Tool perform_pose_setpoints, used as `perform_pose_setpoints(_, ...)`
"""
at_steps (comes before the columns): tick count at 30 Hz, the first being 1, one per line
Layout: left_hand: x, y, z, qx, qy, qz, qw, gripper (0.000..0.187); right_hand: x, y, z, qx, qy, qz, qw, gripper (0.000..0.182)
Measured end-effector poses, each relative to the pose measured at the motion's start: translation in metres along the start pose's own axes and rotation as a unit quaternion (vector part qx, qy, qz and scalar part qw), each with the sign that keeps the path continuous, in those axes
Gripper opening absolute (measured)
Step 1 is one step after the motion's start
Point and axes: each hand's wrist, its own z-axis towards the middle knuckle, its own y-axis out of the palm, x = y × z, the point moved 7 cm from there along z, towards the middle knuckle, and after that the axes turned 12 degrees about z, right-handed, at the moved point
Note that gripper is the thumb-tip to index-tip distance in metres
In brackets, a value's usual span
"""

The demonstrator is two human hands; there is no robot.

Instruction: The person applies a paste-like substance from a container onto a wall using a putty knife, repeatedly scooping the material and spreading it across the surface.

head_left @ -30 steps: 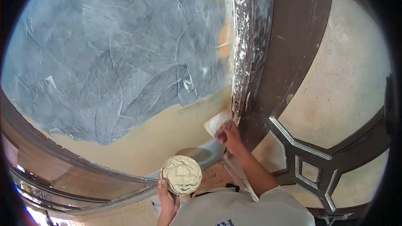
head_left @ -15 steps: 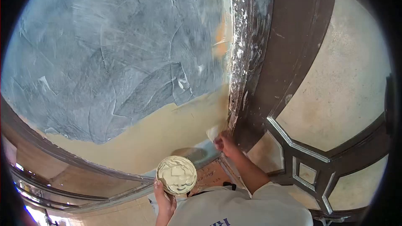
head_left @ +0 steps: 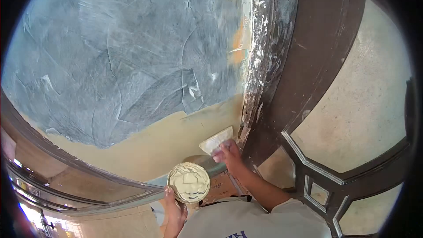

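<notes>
My left hand (head_left: 174, 211) grips a round tub of cream-coloured putty (head_left: 188, 182) from below and its left side; the putty surface is ridged. In my right hand (head_left: 227, 153) is a wide, flat putty spreader (head_left: 216, 140) smeared with pale putty. Its blade is at the lower right of the wall (head_left: 172, 134), close to the corner; whether it touches cannot be made out. Grey rough coating (head_left: 136, 53) covers the upper wall, and a smooth cream band runs along the bottom.
Right of the wall stands a scraped, paint-flecked frame (head_left: 257, 48), then a dark brown door (head_left: 308, 61) with pale panels and silver moulding. A curved dark ledge (head_left: 66, 167) borders the wall at lower left. A brown cardboard piece (head_left: 222, 185) with writing lies between my arms.
My right hand has turned the spreader so its broad blade now shows, moving slightly left and down. The tub has shifted a little right. The camera view has tilted slightly.
</notes>
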Motion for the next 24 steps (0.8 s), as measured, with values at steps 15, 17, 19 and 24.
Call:
perform_pose_setpoints(15, 0.015, 0.019, -0.011, -0.024, 0.003, -0.017, 1.000, 0.052, -0.078, 0.094, 0.014, -0.016, -0.077, 0.036, 0.996, 0.026)
perform_pose_setpoints(17, 0.016, 0.015, -0.012, -0.008, -0.020, -0.015, 1.000, 0.052, -0.073, 0.089, 0.019, -0.013, -0.068, 0.020, 0.997, 0.027)
perform_pose_setpoints(19, 0.021, 0.015, -0.008, -0.034, -0.007, -0.008, 0.999, 0.052, -0.071, 0.087, 0.021, -0.016, -0.057, 0.014, 0.998, 0.028)
perform_pose_setpoints(24, 0.032, 0.015, -0.008, -0.055, -0.002, 0.010, 0.998, 0.052, -0.022, 0.024, 0.031, 0.056, -0.030, -0.007, 0.998, 0.025)
